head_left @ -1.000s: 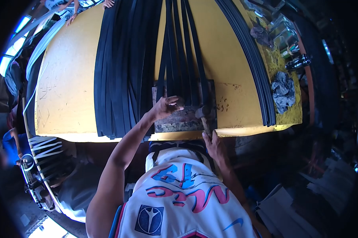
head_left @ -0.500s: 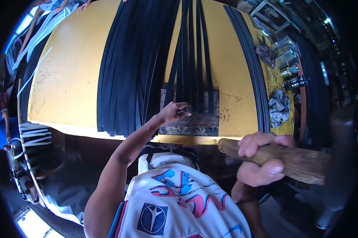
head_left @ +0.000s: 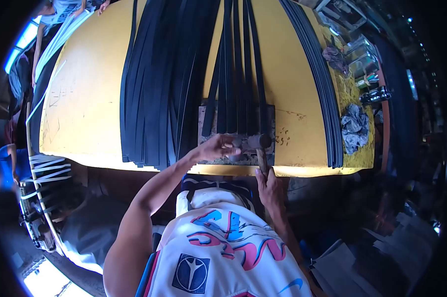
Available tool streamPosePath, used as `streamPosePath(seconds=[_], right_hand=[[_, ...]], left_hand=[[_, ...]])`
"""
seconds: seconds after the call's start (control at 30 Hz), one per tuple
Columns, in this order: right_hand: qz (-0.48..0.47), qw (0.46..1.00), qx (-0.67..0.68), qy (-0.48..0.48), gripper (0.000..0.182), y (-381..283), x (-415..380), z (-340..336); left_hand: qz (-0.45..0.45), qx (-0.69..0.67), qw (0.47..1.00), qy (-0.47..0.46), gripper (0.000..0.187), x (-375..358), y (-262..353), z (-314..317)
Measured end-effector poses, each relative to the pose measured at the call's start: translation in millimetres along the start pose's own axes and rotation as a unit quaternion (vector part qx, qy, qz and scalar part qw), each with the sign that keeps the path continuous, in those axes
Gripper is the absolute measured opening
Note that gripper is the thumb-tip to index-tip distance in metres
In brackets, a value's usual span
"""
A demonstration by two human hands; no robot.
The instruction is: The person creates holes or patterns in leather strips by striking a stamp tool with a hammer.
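My right hand (head_left: 270, 190) grips the wooden handle of a hammer (head_left: 261, 157). The hammer's head is beside the fingers of my left hand (head_left: 216, 147), low over a worn dark block (head_left: 268, 119). Those left fingers are curled round a short, dark, round-topped tool (head_left: 237, 143); its lower end is hidden, and I cannot tell its exact kind. Several narrow black straps (head_left: 238, 99) run down the table and end on the block, just beyond my left hand.
The block sits at the near edge of a yellow table (head_left: 85, 99). A wide pile of black straps (head_left: 159, 89) lies on the left, a narrower stack (head_left: 315, 74) on the right. Crumpled dark plastic (head_left: 354, 128) is at the right edge. Another person (head_left: 65, 10) stands at the far left.
The hammer has swung down from the raised position at my right to the block, beside my left hand. My left hand keeps its hold, shifted slightly toward me.
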State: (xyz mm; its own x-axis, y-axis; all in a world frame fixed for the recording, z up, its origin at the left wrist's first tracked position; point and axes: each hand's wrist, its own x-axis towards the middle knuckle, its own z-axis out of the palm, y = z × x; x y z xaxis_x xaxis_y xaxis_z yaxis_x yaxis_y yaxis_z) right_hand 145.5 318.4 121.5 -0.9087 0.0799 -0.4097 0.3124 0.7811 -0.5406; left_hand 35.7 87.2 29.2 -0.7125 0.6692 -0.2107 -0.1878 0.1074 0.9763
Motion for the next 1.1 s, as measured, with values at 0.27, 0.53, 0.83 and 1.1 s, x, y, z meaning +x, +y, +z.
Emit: streamPosePath(seconds=[0.27,0.53,0.83,1.1], right_hand=[[0.01,1.0,0.01,-0.001,0.054,52,11,14],[0.01,0.999,0.029,-0.024,0.053,61,13,9],[-0.025,0.999,0.022,-0.014,0.053,74,17,18],[-0.024,1.0,-0.004,-0.02,0.052,77,16,22]], left_hand=[[0.035,0.119,0.986,0.108,0.034,57,1,-14],[0.028,0.154,0.983,0.096,0.033,71,-6,-21],[0.03,0.163,0.982,0.091,0.031,71,-8,-23],[0.03,0.14,0.986,0.089,0.033,70,-7,-22]])
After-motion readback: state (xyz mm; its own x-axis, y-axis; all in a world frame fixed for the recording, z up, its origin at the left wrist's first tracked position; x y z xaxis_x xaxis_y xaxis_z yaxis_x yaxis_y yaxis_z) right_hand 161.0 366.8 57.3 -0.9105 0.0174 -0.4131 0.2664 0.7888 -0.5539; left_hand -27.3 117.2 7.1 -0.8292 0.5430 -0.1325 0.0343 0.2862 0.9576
